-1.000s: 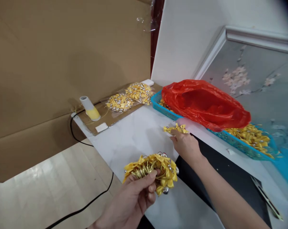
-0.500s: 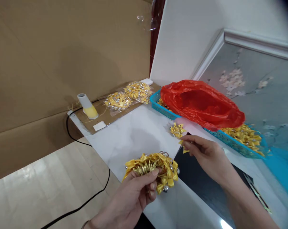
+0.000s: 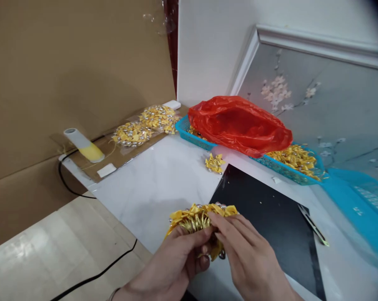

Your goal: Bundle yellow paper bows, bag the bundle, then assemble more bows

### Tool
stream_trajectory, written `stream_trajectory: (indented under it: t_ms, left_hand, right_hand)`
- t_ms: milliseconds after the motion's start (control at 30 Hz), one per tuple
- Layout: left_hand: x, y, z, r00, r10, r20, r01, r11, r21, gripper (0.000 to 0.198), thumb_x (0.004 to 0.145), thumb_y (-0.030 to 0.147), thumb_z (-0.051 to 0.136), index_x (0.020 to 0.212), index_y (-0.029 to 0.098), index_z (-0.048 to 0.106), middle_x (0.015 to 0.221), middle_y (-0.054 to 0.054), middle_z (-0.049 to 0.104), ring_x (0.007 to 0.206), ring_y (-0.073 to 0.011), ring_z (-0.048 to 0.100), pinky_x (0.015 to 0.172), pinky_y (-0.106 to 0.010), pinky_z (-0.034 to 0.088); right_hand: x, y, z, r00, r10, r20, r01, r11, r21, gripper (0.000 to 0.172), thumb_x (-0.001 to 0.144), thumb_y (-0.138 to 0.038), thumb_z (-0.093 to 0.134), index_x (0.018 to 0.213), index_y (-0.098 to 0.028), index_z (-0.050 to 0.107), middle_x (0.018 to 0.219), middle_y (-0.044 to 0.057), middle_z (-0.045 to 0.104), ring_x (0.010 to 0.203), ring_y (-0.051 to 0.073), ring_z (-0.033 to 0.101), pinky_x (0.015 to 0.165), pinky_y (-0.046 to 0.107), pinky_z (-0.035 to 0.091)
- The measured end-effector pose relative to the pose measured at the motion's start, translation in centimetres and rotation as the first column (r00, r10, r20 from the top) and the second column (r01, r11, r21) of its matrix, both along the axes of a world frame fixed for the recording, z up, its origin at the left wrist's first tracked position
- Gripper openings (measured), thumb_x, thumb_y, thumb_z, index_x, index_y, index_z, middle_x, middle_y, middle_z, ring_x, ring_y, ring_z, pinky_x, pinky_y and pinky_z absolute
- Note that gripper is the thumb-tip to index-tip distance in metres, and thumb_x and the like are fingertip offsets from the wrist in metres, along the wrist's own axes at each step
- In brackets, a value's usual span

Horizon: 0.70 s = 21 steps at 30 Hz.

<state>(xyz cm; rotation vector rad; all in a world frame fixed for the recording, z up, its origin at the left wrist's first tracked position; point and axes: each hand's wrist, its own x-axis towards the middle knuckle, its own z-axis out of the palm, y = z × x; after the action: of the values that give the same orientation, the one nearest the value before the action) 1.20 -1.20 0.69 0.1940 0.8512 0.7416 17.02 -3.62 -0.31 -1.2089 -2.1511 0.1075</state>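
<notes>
My left hand (image 3: 179,255) is closed around a bunch of yellow ribbon bows (image 3: 192,214) with silver bells, their gold wire loops gathered under the thumb. Against the bunch's right side, my right hand (image 3: 250,253) has its fingers pressed together at the bows, close to the left fingertips. The single bow it brought is hidden behind those fingers. Farther back on the white table lies a small cluster of yellow bows (image 3: 214,163). Both hands are above the near edge of a black mat (image 3: 261,213).
Blue baskets (image 3: 195,142) at the back hold more yellow bows, with a red plastic bag (image 3: 239,125) over them. Tweezers (image 3: 314,225) lie on the mat's right edge. Bagged bows (image 3: 132,133) and a grey-yellow cone (image 3: 85,146) sit on cardboard. A black cable (image 3: 98,276) hangs at left.
My right hand has moved left and down from near the loose cluster to the bunch, bringing a yellow bow. My left hand keeps its hold; the view has turned slightly right.
</notes>
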Motion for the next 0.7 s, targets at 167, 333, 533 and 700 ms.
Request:
stream_trajectory:
  t_ms: [167, 333, 533, 700]
  left_hand:
    - [0.61, 0.03, 0.19, 0.998, -0.030, -0.056, 0.029, 0.999, -0.022, 0.013, 0.067, 0.014, 0.078, 0.078, 0.012, 0.073, 0.070, -0.001, 0.060, 0.053, -0.0040, 0.048, 0.048, -0.013, 0.040]
    - [0.95, -0.03, 0.37, 0.997, -0.058, -0.060, 0.058, 0.998, 0.005, 0.014, 0.067, 0.018, 0.080, 0.076, 0.013, 0.072, 0.064, 0.001, 0.057, 0.053, -0.0044, 0.048, 0.048, -0.014, 0.040]
    - [0.97, -0.15, 0.34, 0.993, -0.096, -0.062, 0.098, 0.995, 0.026, 0.012, 0.067, 0.016, 0.079, 0.076, 0.014, 0.071, 0.062, 0.002, 0.058, 0.054, -0.0061, 0.049, 0.047, -0.015, 0.038]
    - [0.68, -0.17, -0.10, 0.994, -0.108, 0.003, 0.108, 0.993, 0.039, 0.012, 0.070, 0.018, 0.077, 0.079, 0.014, 0.071, 0.065, 0.002, 0.057, 0.058, -0.0065, 0.050, 0.050, -0.015, 0.040]
  right_hand:
    - [0.96, -0.78, -0.42, 0.993, -0.096, -0.064, 0.095, 0.995, -0.022, 0.060, 0.081, 0.005, 0.033, 0.136, -0.018, 0.042, 0.116, 0.009, 0.065, 0.106, 0.019, 0.063, 0.087, 0.032, 0.056]
    - [1.22, -0.81, -0.36, 0.997, -0.065, -0.041, 0.064, 0.998, -0.024, 0.058, 0.084, 0.003, 0.038, 0.137, -0.019, 0.041, 0.112, 0.009, 0.067, 0.098, 0.020, 0.066, 0.083, 0.031, 0.058]
    - [1.06, -0.18, 0.04, 1.000, 0.003, -0.004, -0.003, 0.998, 0.055, 0.048, 0.086, 0.001, 0.039, 0.131, -0.013, 0.047, 0.108, 0.011, 0.070, 0.091, 0.022, 0.067, 0.075, 0.035, 0.060]
    - [0.89, 0.05, -0.03, 1.000, 0.013, -0.016, -0.013, 1.000, 0.013, 0.049, 0.084, 0.002, 0.037, 0.131, -0.011, 0.048, 0.108, 0.011, 0.069, 0.095, 0.020, 0.066, 0.079, 0.033, 0.060]
